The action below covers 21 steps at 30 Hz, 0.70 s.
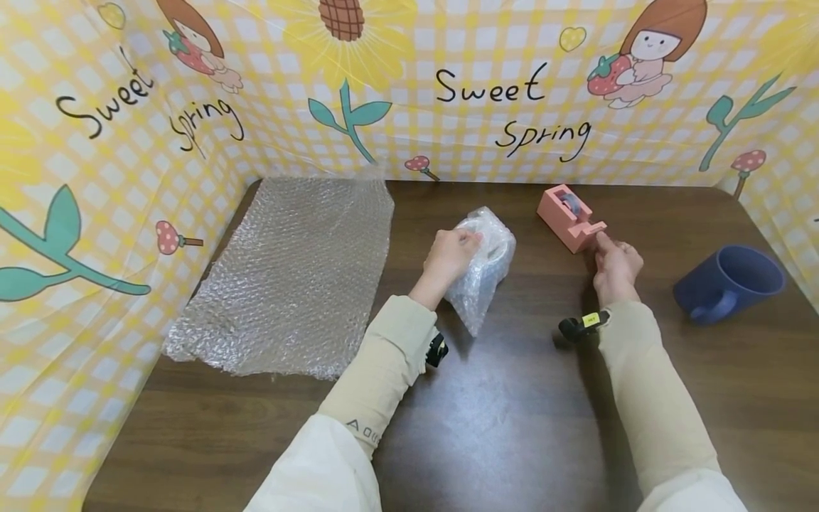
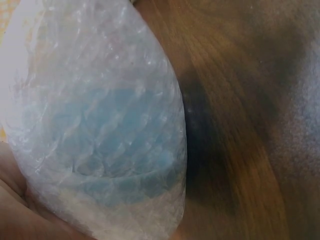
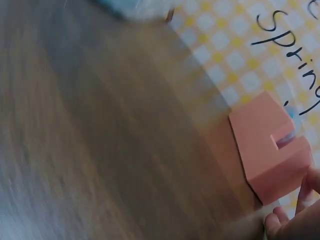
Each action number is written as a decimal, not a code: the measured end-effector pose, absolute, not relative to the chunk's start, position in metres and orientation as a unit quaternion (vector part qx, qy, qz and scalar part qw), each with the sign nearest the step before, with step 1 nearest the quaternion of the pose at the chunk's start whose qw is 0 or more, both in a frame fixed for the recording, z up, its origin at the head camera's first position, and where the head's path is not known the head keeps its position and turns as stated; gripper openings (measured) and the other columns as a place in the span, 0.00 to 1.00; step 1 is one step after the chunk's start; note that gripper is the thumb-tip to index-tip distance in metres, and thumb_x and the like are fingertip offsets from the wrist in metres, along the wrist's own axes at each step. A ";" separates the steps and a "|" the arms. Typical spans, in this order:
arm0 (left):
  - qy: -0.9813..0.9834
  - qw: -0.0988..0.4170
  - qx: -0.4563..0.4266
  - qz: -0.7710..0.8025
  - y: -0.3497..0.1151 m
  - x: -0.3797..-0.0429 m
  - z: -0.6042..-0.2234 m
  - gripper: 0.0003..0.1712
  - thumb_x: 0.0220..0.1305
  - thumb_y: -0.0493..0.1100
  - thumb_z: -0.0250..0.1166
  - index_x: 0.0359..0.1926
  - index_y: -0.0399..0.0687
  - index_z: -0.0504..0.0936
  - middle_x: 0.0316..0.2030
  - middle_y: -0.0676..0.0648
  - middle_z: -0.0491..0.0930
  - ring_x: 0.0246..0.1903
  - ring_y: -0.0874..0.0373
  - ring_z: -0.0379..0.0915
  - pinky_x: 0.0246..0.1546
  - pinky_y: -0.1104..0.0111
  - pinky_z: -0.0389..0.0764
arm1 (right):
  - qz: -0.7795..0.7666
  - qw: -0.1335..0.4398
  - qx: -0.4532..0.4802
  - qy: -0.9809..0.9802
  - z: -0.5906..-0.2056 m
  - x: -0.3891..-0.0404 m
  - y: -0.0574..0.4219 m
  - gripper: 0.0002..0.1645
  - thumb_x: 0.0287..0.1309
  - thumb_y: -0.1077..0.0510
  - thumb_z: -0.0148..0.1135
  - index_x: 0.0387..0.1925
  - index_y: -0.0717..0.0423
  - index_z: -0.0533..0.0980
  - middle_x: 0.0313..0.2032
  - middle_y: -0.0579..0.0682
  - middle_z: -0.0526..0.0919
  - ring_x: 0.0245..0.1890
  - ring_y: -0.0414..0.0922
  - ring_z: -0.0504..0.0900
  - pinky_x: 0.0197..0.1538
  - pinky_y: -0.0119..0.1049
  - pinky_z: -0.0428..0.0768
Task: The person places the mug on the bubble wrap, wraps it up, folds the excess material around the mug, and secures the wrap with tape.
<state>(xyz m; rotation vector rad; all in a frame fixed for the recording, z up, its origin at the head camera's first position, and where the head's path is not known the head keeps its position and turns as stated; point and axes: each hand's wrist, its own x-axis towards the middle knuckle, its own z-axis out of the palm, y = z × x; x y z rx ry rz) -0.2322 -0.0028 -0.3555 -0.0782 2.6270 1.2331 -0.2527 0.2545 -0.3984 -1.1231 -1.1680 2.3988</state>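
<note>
The left hand [image 1: 453, 252] grips the upper left side of a bubble-wrapped bundle [image 1: 491, 267], which sits on the table [image 1: 480, 441] a little right of its middle, with a light blue thing showing dimly through the layers. The right hand [image 1: 617, 267] pinches at the near front end of a pink tape dispenser [image 1: 561, 217]; whether a strip of tape lies between thumb and finger is too small to tell. If the left grip slackens, the wrap could spring open, as no tape shows holding it. A pull at the right could drag or tip the dispenser, since no hand steadies its body, and the cutting edge close to the fingertips might nick them. A loose strip could also curl and stick to itself.

The far table edge meets the patterned cloth [image 1: 486, 167] just behind the dispenser, so there is little room to push farther. A blue mug [image 1: 729, 284] stands right of the right hand, near the right table edge; a wide swing that way could knock it. A bubble wrap sheet [image 1: 301, 284] covers the far left. The freest room is the near middle, between the forearms.
</note>
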 end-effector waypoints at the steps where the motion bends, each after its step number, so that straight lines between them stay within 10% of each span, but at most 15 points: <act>1: 0.898 0.118 -0.026 0.422 -0.003 -0.232 -0.355 0.22 0.72 0.56 0.50 0.57 0.52 0.79 0.64 0.41 0.68 0.61 0.46 0.68 0.58 0.47 0.68 | 0.813 0.130 -0.378 -0.424 -0.399 -0.253 0.255 0.14 0.54 0.66 0.65 0.23 0.55 0.67 0.24 0.44 0.68 0.29 0.40 0.66 0.33 0.26 0.68; 10: 0.901 0.115 -0.023 0.419 -0.004 -0.233 -0.354 0.22 0.72 0.55 0.50 0.57 0.53 0.79 0.64 0.41 0.68 0.62 0.46 0.67 0.59 0.48 0.68 | 0.753 0.190 -0.350 -0.523 -0.406 -0.260 0.249 0.21 0.56 0.68 0.62 0.20 0.53 0.60 0.28 0.44 0.65 0.31 0.36 0.67 0.36 0.26 0.64; 21: 0.901 0.118 -0.024 0.416 -0.004 -0.233 -0.355 0.22 0.72 0.56 0.49 0.56 0.53 0.79 0.64 0.42 0.69 0.61 0.47 0.69 0.58 0.49 0.69 | 0.794 0.129 -0.384 -0.452 -0.411 -0.257 0.263 0.19 0.55 0.70 0.62 0.26 0.52 0.60 0.30 0.43 0.68 0.32 0.37 0.71 0.41 0.21 0.73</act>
